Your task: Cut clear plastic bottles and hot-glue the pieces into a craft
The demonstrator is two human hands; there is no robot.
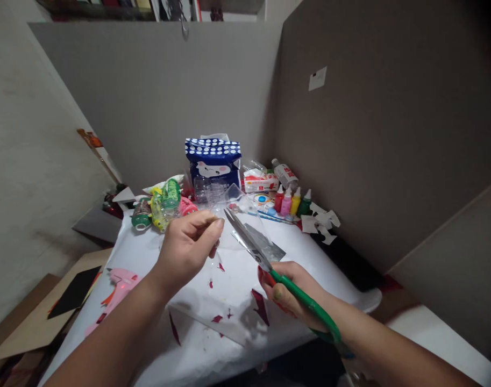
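My right hand (296, 290) grips a pair of scissors (249, 242) with green and red handles. Their blades point up and to the left, nearly closed, with the tips just right of my left thumb. My left hand (192, 239) is closed in a pinch; what sits between its fingertips is too faint to make out. Behind the blades, a thin clear plastic piece (239, 196) catches the light, and I cannot tell whether my left fingers touch it. Under the scissors lies a grey sheet (265, 242). Dark red scraps (260, 307) are scattered on the white table cover (301, 258).
At left lies a pink glue gun (122, 282). Green and yellow wrapped bottles (164, 204), a blue dotted bag (215, 164), a tissue pack (261, 181), paint bottles (285, 203) and white paper cutouts (321, 223) line the back. Grey panels (160, 91) stand behind.
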